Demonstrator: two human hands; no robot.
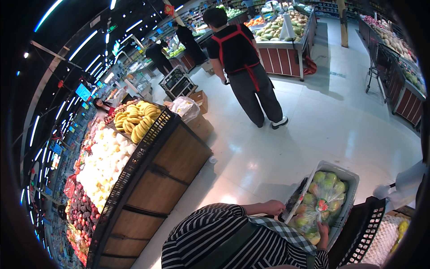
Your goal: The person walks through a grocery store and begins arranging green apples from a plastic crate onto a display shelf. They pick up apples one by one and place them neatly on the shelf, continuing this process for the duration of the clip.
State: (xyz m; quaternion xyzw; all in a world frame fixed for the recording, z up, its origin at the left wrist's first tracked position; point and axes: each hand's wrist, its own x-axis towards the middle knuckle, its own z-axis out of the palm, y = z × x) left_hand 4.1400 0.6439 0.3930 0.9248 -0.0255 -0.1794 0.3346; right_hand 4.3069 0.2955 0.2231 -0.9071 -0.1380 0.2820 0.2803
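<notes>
My left hand (276, 207) is curled beside the left rim of a grey plastic crate (352, 201), next to dark items (295, 196); what its fingers hold, if anything, cannot be made out. Inside the crate lie green and reddish round fruits, probably mangoes or apples, in a clear plastic bag (331, 205). The bag's gathered part carries a red and green label (322, 205). My right hand (323, 230) pinches the gathered plastic just below that label, over the fruit.
A fruit stand with a black slatted edge (129, 168) and bananas (137, 117) runs along the left. A person in a red-strapped apron (240, 50) stands ahead, facing away. Cardboard boxes (200, 126) sit by the stand. At lower right is another black-edged stand (369, 225); a shopping cart (378, 67) stands farther off.
</notes>
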